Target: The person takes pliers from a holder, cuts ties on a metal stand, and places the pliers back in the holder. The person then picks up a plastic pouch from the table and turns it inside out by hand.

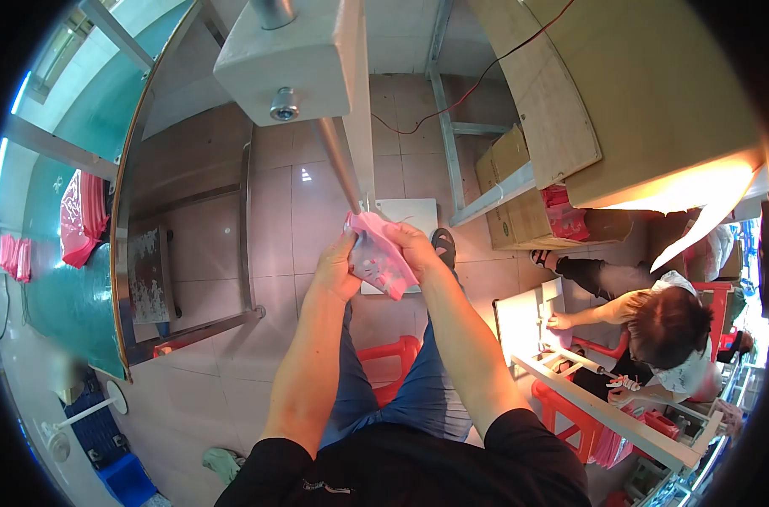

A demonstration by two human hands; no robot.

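A small pink bag (380,260) with a pale printed front is stretched between my two hands. My left hand (340,264) is closed on its left edge, and my right hand (414,248) pinches its upper right side. Just above the bag, a metal rod (339,160) slants down from a pale metal block (291,68) with a bolt in it. The rod's lower end meets the top of the bag; whether it goes inside cannot be made out. Below lies a white plate (410,218) near my foot.
At right, another person (655,329) sits by a similar white frame (604,406). Pink bags (84,220) lie on the green table (72,313) at left. A cardboard box (515,211) stands ahead right, and a red stool (389,363) is beneath me.
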